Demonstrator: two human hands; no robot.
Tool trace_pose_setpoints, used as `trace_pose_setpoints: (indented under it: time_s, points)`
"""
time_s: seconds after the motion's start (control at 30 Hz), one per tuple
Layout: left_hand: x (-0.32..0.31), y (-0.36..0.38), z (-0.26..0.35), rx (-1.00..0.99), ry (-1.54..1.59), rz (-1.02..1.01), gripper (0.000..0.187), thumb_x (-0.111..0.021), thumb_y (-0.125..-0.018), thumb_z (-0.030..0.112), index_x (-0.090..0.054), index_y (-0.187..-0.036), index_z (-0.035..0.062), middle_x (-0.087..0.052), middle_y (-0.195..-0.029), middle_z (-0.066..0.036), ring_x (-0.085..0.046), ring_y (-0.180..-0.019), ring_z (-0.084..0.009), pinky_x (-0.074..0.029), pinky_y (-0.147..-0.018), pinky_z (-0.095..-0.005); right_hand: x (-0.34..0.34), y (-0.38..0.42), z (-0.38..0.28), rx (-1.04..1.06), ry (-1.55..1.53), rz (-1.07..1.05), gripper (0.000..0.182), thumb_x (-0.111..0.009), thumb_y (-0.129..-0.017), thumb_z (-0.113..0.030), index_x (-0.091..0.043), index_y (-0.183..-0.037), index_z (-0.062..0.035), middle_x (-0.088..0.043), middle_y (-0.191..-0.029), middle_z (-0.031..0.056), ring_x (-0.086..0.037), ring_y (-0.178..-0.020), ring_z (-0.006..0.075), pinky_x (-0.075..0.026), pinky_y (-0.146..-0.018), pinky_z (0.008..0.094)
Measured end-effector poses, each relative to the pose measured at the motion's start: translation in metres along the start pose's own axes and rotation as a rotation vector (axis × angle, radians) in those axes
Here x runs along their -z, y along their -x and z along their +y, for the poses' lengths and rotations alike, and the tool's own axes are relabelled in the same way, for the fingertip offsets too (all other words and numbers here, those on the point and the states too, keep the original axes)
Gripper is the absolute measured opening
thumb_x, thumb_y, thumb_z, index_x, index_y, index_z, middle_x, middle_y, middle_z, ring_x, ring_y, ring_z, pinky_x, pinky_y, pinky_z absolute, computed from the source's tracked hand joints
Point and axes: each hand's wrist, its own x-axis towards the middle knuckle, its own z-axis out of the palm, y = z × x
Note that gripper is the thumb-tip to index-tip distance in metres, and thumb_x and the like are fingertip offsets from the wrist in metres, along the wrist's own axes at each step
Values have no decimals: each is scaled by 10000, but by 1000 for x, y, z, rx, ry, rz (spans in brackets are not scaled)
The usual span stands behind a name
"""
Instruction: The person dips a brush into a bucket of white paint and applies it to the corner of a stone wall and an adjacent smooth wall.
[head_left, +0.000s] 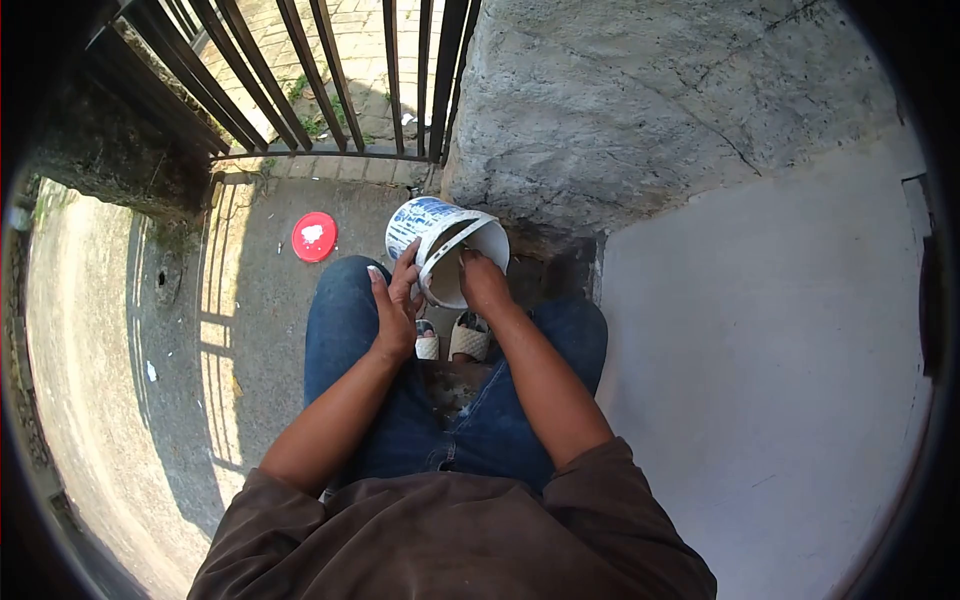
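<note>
A dark metal gate point(394, 80) stands before paving blocks point(366, 60) where green weeds point(298, 88) sprout. Barred light stripes the concrete floor point(265, 330) at left, near a white scrap point(151, 372). At right, a rough, cracked grey wall point(620, 100) and a smooth pale wall point(760, 350), the 2 meeting along a slanted seam.

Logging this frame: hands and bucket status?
Left hand against bucket, right hand inside its mouth. Bucket tilted. Red lid on ground, out of the way.

Bright daylight here, with the paving point(350, 40) past the metal gate point(391, 80) and the concrete ground point(85, 370) at far left nearly blown out — barred shadows nearby, soft shade on the smooth wall point(760, 400) — plus heavy fisheye curving into black corners.
</note>
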Motion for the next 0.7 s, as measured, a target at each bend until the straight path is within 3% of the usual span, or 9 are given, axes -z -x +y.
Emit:
trace_pose_setpoints:
  time_s: [0.1, 0.2, 0.3, 0.47, 0.63, 0.7]
  points:
    - [5, 0, -7, -111, -119, -110, 1196, -6, -869, 941, -552, -1485, 74, -187, -1745, -62, -69, -1615, -320, -25, -1229, -681, -2, -5, 3, -29, 16, 42, 365, -574, -949, -88, -609, -1289, 42, -675, -1210, 294, -681, -1039, 474, -546, -913, 559]
    - [6, 2, -6, -82, -45, -65, 1236, -2, -838, 969, -561, -1478, 72, -209, -1740, -63, -78, -1613, -322, -30, -1231, -675, -1, -4, 1, -20, -39, 97, 348, -589, -943, -117, -619, -1252, 41, -696, -1154, 286, -682, -1015, 481, -546, -907, 561]
    - [5, 4, -1, 7, 120, 53, 1278, -13, -794, 1009, -583, -1445, 69, -233, -1734, -63, -93, -1610, -319, -57, -1232, -662, -1, -2, 5, -44, -17, -38, 315, -613, -936, -152, -665, -1180, 41, -715, -1090, 287, -682, -1022, 482, -543, -915, 550]
    - [7, 5, 0, -38, 52, -69, 1290, -13, -750, 1042, -644, -1302, 61, -263, -1723, -63, -186, -1578, -317, -107, -1199, -685, 3, -8, 6, -52, -69, -147, 305, -659, -917, -210, -736, -1089, 30, -724, -1120, 270, -685, -1075, 449, -541, -955, 525]
    - [-3, 5, 8, 33, -12, -31, 1229, -23, -794, 1012, -653, -1236, 53, -285, -1713, -58, -238, -1553, -305, -182, -1194, -645, -5, -16, 25, -41, -169, -159, 353, -670, -936, -267, -737, -1140, 13, -717, -1133, 287, -683, -1092, 452, -538, -965, 508]
    - [2, 2, 2, 42, -33, -57, 1229, -24, -807, 1002, -633, -1296, 52, -298, -1705, -60, -242, -1551, -304, -188, -1190, -650, -2, -14, 23, 4, -228, -145, 374, -671, -947, -292, -737, -1164, 6, -717, -1126, 292, -688, -1084, 451, -537, -955, 507]
